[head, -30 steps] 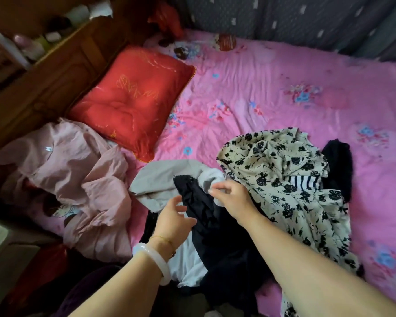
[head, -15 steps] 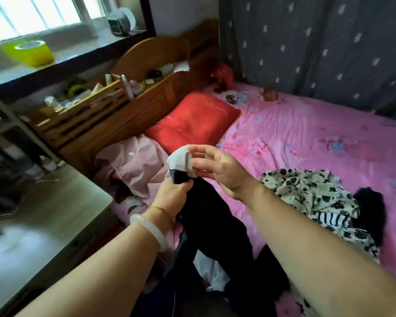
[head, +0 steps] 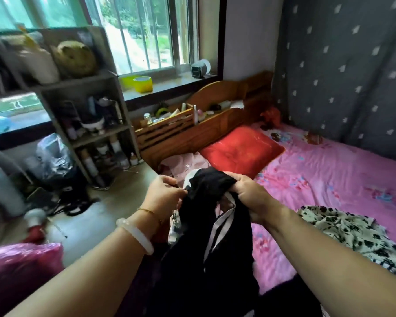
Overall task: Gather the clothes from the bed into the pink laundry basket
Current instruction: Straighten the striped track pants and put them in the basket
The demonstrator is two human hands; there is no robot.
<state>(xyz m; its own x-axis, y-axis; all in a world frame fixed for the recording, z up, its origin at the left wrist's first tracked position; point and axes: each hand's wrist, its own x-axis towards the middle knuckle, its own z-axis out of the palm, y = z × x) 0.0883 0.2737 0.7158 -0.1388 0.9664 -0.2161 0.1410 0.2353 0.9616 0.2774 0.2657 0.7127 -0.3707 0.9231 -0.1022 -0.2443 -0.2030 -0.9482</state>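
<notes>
**Black garment held up in both hands at the bedside**

Nearest me, low on the left, I see a blurred pink mass; whether it is the laundry basket I cannot tell. My left hand pinches the black garment at its top edge, and my right hand has its fingers curled tight round the bunched cloth, which hangs down between my arms. Right of that, a floral top lies on the pink bed. Beyond, a pale pink garment sits beside the red pillow
</notes>
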